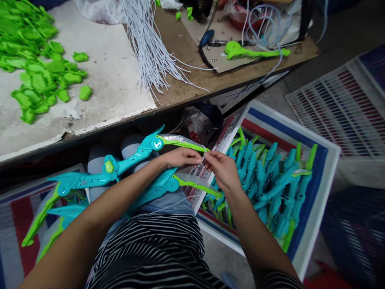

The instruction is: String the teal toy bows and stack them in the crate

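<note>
A teal toy bow with bright green limb ends lies across the lap, and a second teal toy bow rests beneath it. My left hand is closed in a pinch just below the upper bow's right green tip. Opposite it, my right hand pinches at the same tip, the two sets of fingertips almost touching. Between them is a white string at the tip, held by both hands. A thin loose strand runs over the lap below.
A crate on the right holds many teal and green toy bows. On the table are green plastic pieces, a bundle of white strings and a green bow limb. The table edge runs just beyond the lap.
</note>
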### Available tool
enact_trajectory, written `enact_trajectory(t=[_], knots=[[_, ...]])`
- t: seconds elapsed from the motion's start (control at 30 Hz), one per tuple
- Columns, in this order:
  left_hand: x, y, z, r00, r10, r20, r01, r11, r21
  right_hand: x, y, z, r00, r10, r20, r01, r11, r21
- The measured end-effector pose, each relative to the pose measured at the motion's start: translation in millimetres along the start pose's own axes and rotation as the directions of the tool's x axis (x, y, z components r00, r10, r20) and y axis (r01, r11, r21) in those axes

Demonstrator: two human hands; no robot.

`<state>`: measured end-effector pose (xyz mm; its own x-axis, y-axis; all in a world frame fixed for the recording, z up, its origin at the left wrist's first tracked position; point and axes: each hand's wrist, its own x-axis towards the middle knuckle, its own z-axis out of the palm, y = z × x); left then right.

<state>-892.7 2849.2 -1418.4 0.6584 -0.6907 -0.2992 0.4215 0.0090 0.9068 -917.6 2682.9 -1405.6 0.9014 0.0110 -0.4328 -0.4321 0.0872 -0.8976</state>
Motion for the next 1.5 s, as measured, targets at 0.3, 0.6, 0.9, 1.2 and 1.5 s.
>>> enact_trajectory(t=[0.3, 0.6, 0.9, 1.2, 1.5], knots=[[10.7, -13.9, -3.4, 0.965, -0.204, -0.163, 0.185, 0.975, -0.123, 8.0, 3.6, -18.2, 0.892, -0.427, -0.152, 0.370, 0.879, -0.301], [11.2, -19.7, -6.9, 0.924, -0.363, -0.122, 0.318, 0.905, -0.283, 10.1, 12.3, -19.5, 0.748, -0.660, 0.067, 0.539, 0.546, -0.642], [17.1, -29.4, -11.7, 0.950, -0.301, -0.081, 0.233, 0.860, -0.453, 8.7, 8.6, -15.7, 0.712, -0.701, 0.050, 0.554, 0.516, -0.654], [23.6, -28.9, -10.5, 0.962, -0.268, -0.044, 0.219, 0.861, -0.459, 13.9, 20.4, -19.3, 0.628, -0.744, 0.228, 0.633, 0.318, -0.706], [31.1, -27.3, -6.1, 0.957, -0.286, -0.042, 0.247, 0.885, -0.395, 26.5, 33.5, -22.0, 0.638, -0.725, 0.259, 0.670, 0.357, -0.650]])
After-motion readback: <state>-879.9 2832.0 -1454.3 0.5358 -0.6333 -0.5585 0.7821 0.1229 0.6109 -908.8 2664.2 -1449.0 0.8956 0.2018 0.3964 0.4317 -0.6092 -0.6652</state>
